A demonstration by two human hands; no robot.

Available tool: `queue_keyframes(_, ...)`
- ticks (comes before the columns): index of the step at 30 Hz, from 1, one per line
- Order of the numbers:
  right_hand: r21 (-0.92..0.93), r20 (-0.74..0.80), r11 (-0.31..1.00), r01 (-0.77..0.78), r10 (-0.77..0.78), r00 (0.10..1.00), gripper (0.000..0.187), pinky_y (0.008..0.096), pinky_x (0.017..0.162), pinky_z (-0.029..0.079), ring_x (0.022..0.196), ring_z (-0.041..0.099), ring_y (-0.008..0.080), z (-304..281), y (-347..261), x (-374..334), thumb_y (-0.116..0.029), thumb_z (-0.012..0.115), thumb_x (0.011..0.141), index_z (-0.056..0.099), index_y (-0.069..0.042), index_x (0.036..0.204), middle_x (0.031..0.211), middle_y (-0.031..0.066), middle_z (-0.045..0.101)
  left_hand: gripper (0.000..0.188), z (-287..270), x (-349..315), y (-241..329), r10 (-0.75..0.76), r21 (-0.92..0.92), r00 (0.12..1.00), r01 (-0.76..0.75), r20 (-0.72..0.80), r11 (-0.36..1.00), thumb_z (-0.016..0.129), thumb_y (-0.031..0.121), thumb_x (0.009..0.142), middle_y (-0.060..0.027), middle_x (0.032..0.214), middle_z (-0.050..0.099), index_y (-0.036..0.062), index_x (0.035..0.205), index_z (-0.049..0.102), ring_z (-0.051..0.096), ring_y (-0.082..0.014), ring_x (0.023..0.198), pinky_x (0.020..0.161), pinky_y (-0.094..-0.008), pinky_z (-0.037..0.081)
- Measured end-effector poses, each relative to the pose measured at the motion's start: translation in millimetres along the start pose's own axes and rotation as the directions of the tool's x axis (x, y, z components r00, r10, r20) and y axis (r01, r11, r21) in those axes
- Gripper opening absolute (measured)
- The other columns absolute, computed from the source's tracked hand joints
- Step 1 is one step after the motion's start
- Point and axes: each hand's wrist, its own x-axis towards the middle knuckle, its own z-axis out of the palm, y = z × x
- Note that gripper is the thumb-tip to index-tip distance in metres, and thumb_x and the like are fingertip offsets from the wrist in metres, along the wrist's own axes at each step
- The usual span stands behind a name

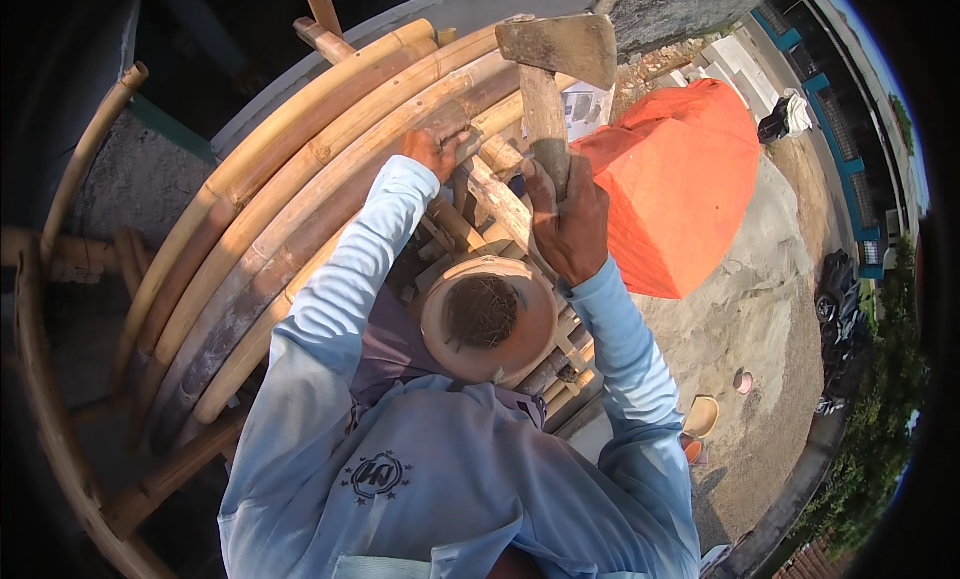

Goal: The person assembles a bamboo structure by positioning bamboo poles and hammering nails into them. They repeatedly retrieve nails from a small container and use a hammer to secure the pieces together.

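Note:
My right hand [575, 219] is wrapped round the wooden handle of a hatchet [545, 99]. The hatchet stands head up, its broad, rust-brown metal blade at the top. To its left, my left hand [436, 151] is closed with curled fingers against the bamboo, by the end of a short bamboo piece [500, 155]; what it pinches is too small to make out. A pale split wooden piece [500, 204] lies between the hands. Below them, in front of my body, is a round tan bowl-like vessel [432, 324] with dark, straw-like strands inside.
Long bamboo poles [300, 169] lie side by side on the left. An orange tarpaulin [670, 179] covers a heap at right, beside grey sand [760, 299]. Short wood and bamboo pieces [455, 224] crowd around the vessel. Sandals [701, 417] lie at lower right.

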Motion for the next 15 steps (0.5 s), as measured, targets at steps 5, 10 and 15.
queue_keyframes(5,-0.392,0.181,0.920,0.011,0.065,0.981,0.027,0.0486,0.057,0.053,0.067,0.066,0.0445,19,46,-30,-0.018,0.066,0.096,0.054,0.004,0.107,0.078,0.0275,0.066,0.026,10,6,5,-0.004,-0.092,1.000,0.003,-0.004,0.996,0.070,0.016,0.091,-0.0217,0.115,0.071,0.0083,0.115,0.075,0.068,-0.0352,0.111,0.097,-0.0379,0.052)
queue_keyframes(10,-0.070,0.142,0.997,-0.039,0.048,0.989,0.034,0.0478,0.057,0.052,0.066,0.068,0.0425,5,10,-11,-0.024,0.065,0.096,0.052,0.006,0.104,0.073,0.0246,0.065,0.024,4,0,0,-0.004,-0.008,0.999,0.005,0.051,1.000,0.069,0.016,0.091,-0.0180,0.115,0.072,0.0091,0.114,0.075,0.069,-0.0350,0.108,0.095,-0.0378,0.053)
queue_keyframes(15,-0.061,-0.150,0.997,0.036,-0.045,0.988,0.034,0.0486,0.057,0.052,0.064,0.066,0.0425,8,3,-5,-0.024,0.066,0.094,0.052,0.005,0.103,0.070,0.0261,0.063,0.026,-2,6,3,-0.040,-0.047,0.998,0.043,0.057,0.998,0.070,0.021,0.092,-0.0184,0.108,0.074,0.0106,0.114,0.076,0.071,-0.0361,0.100,0.089,-0.0373,0.054)
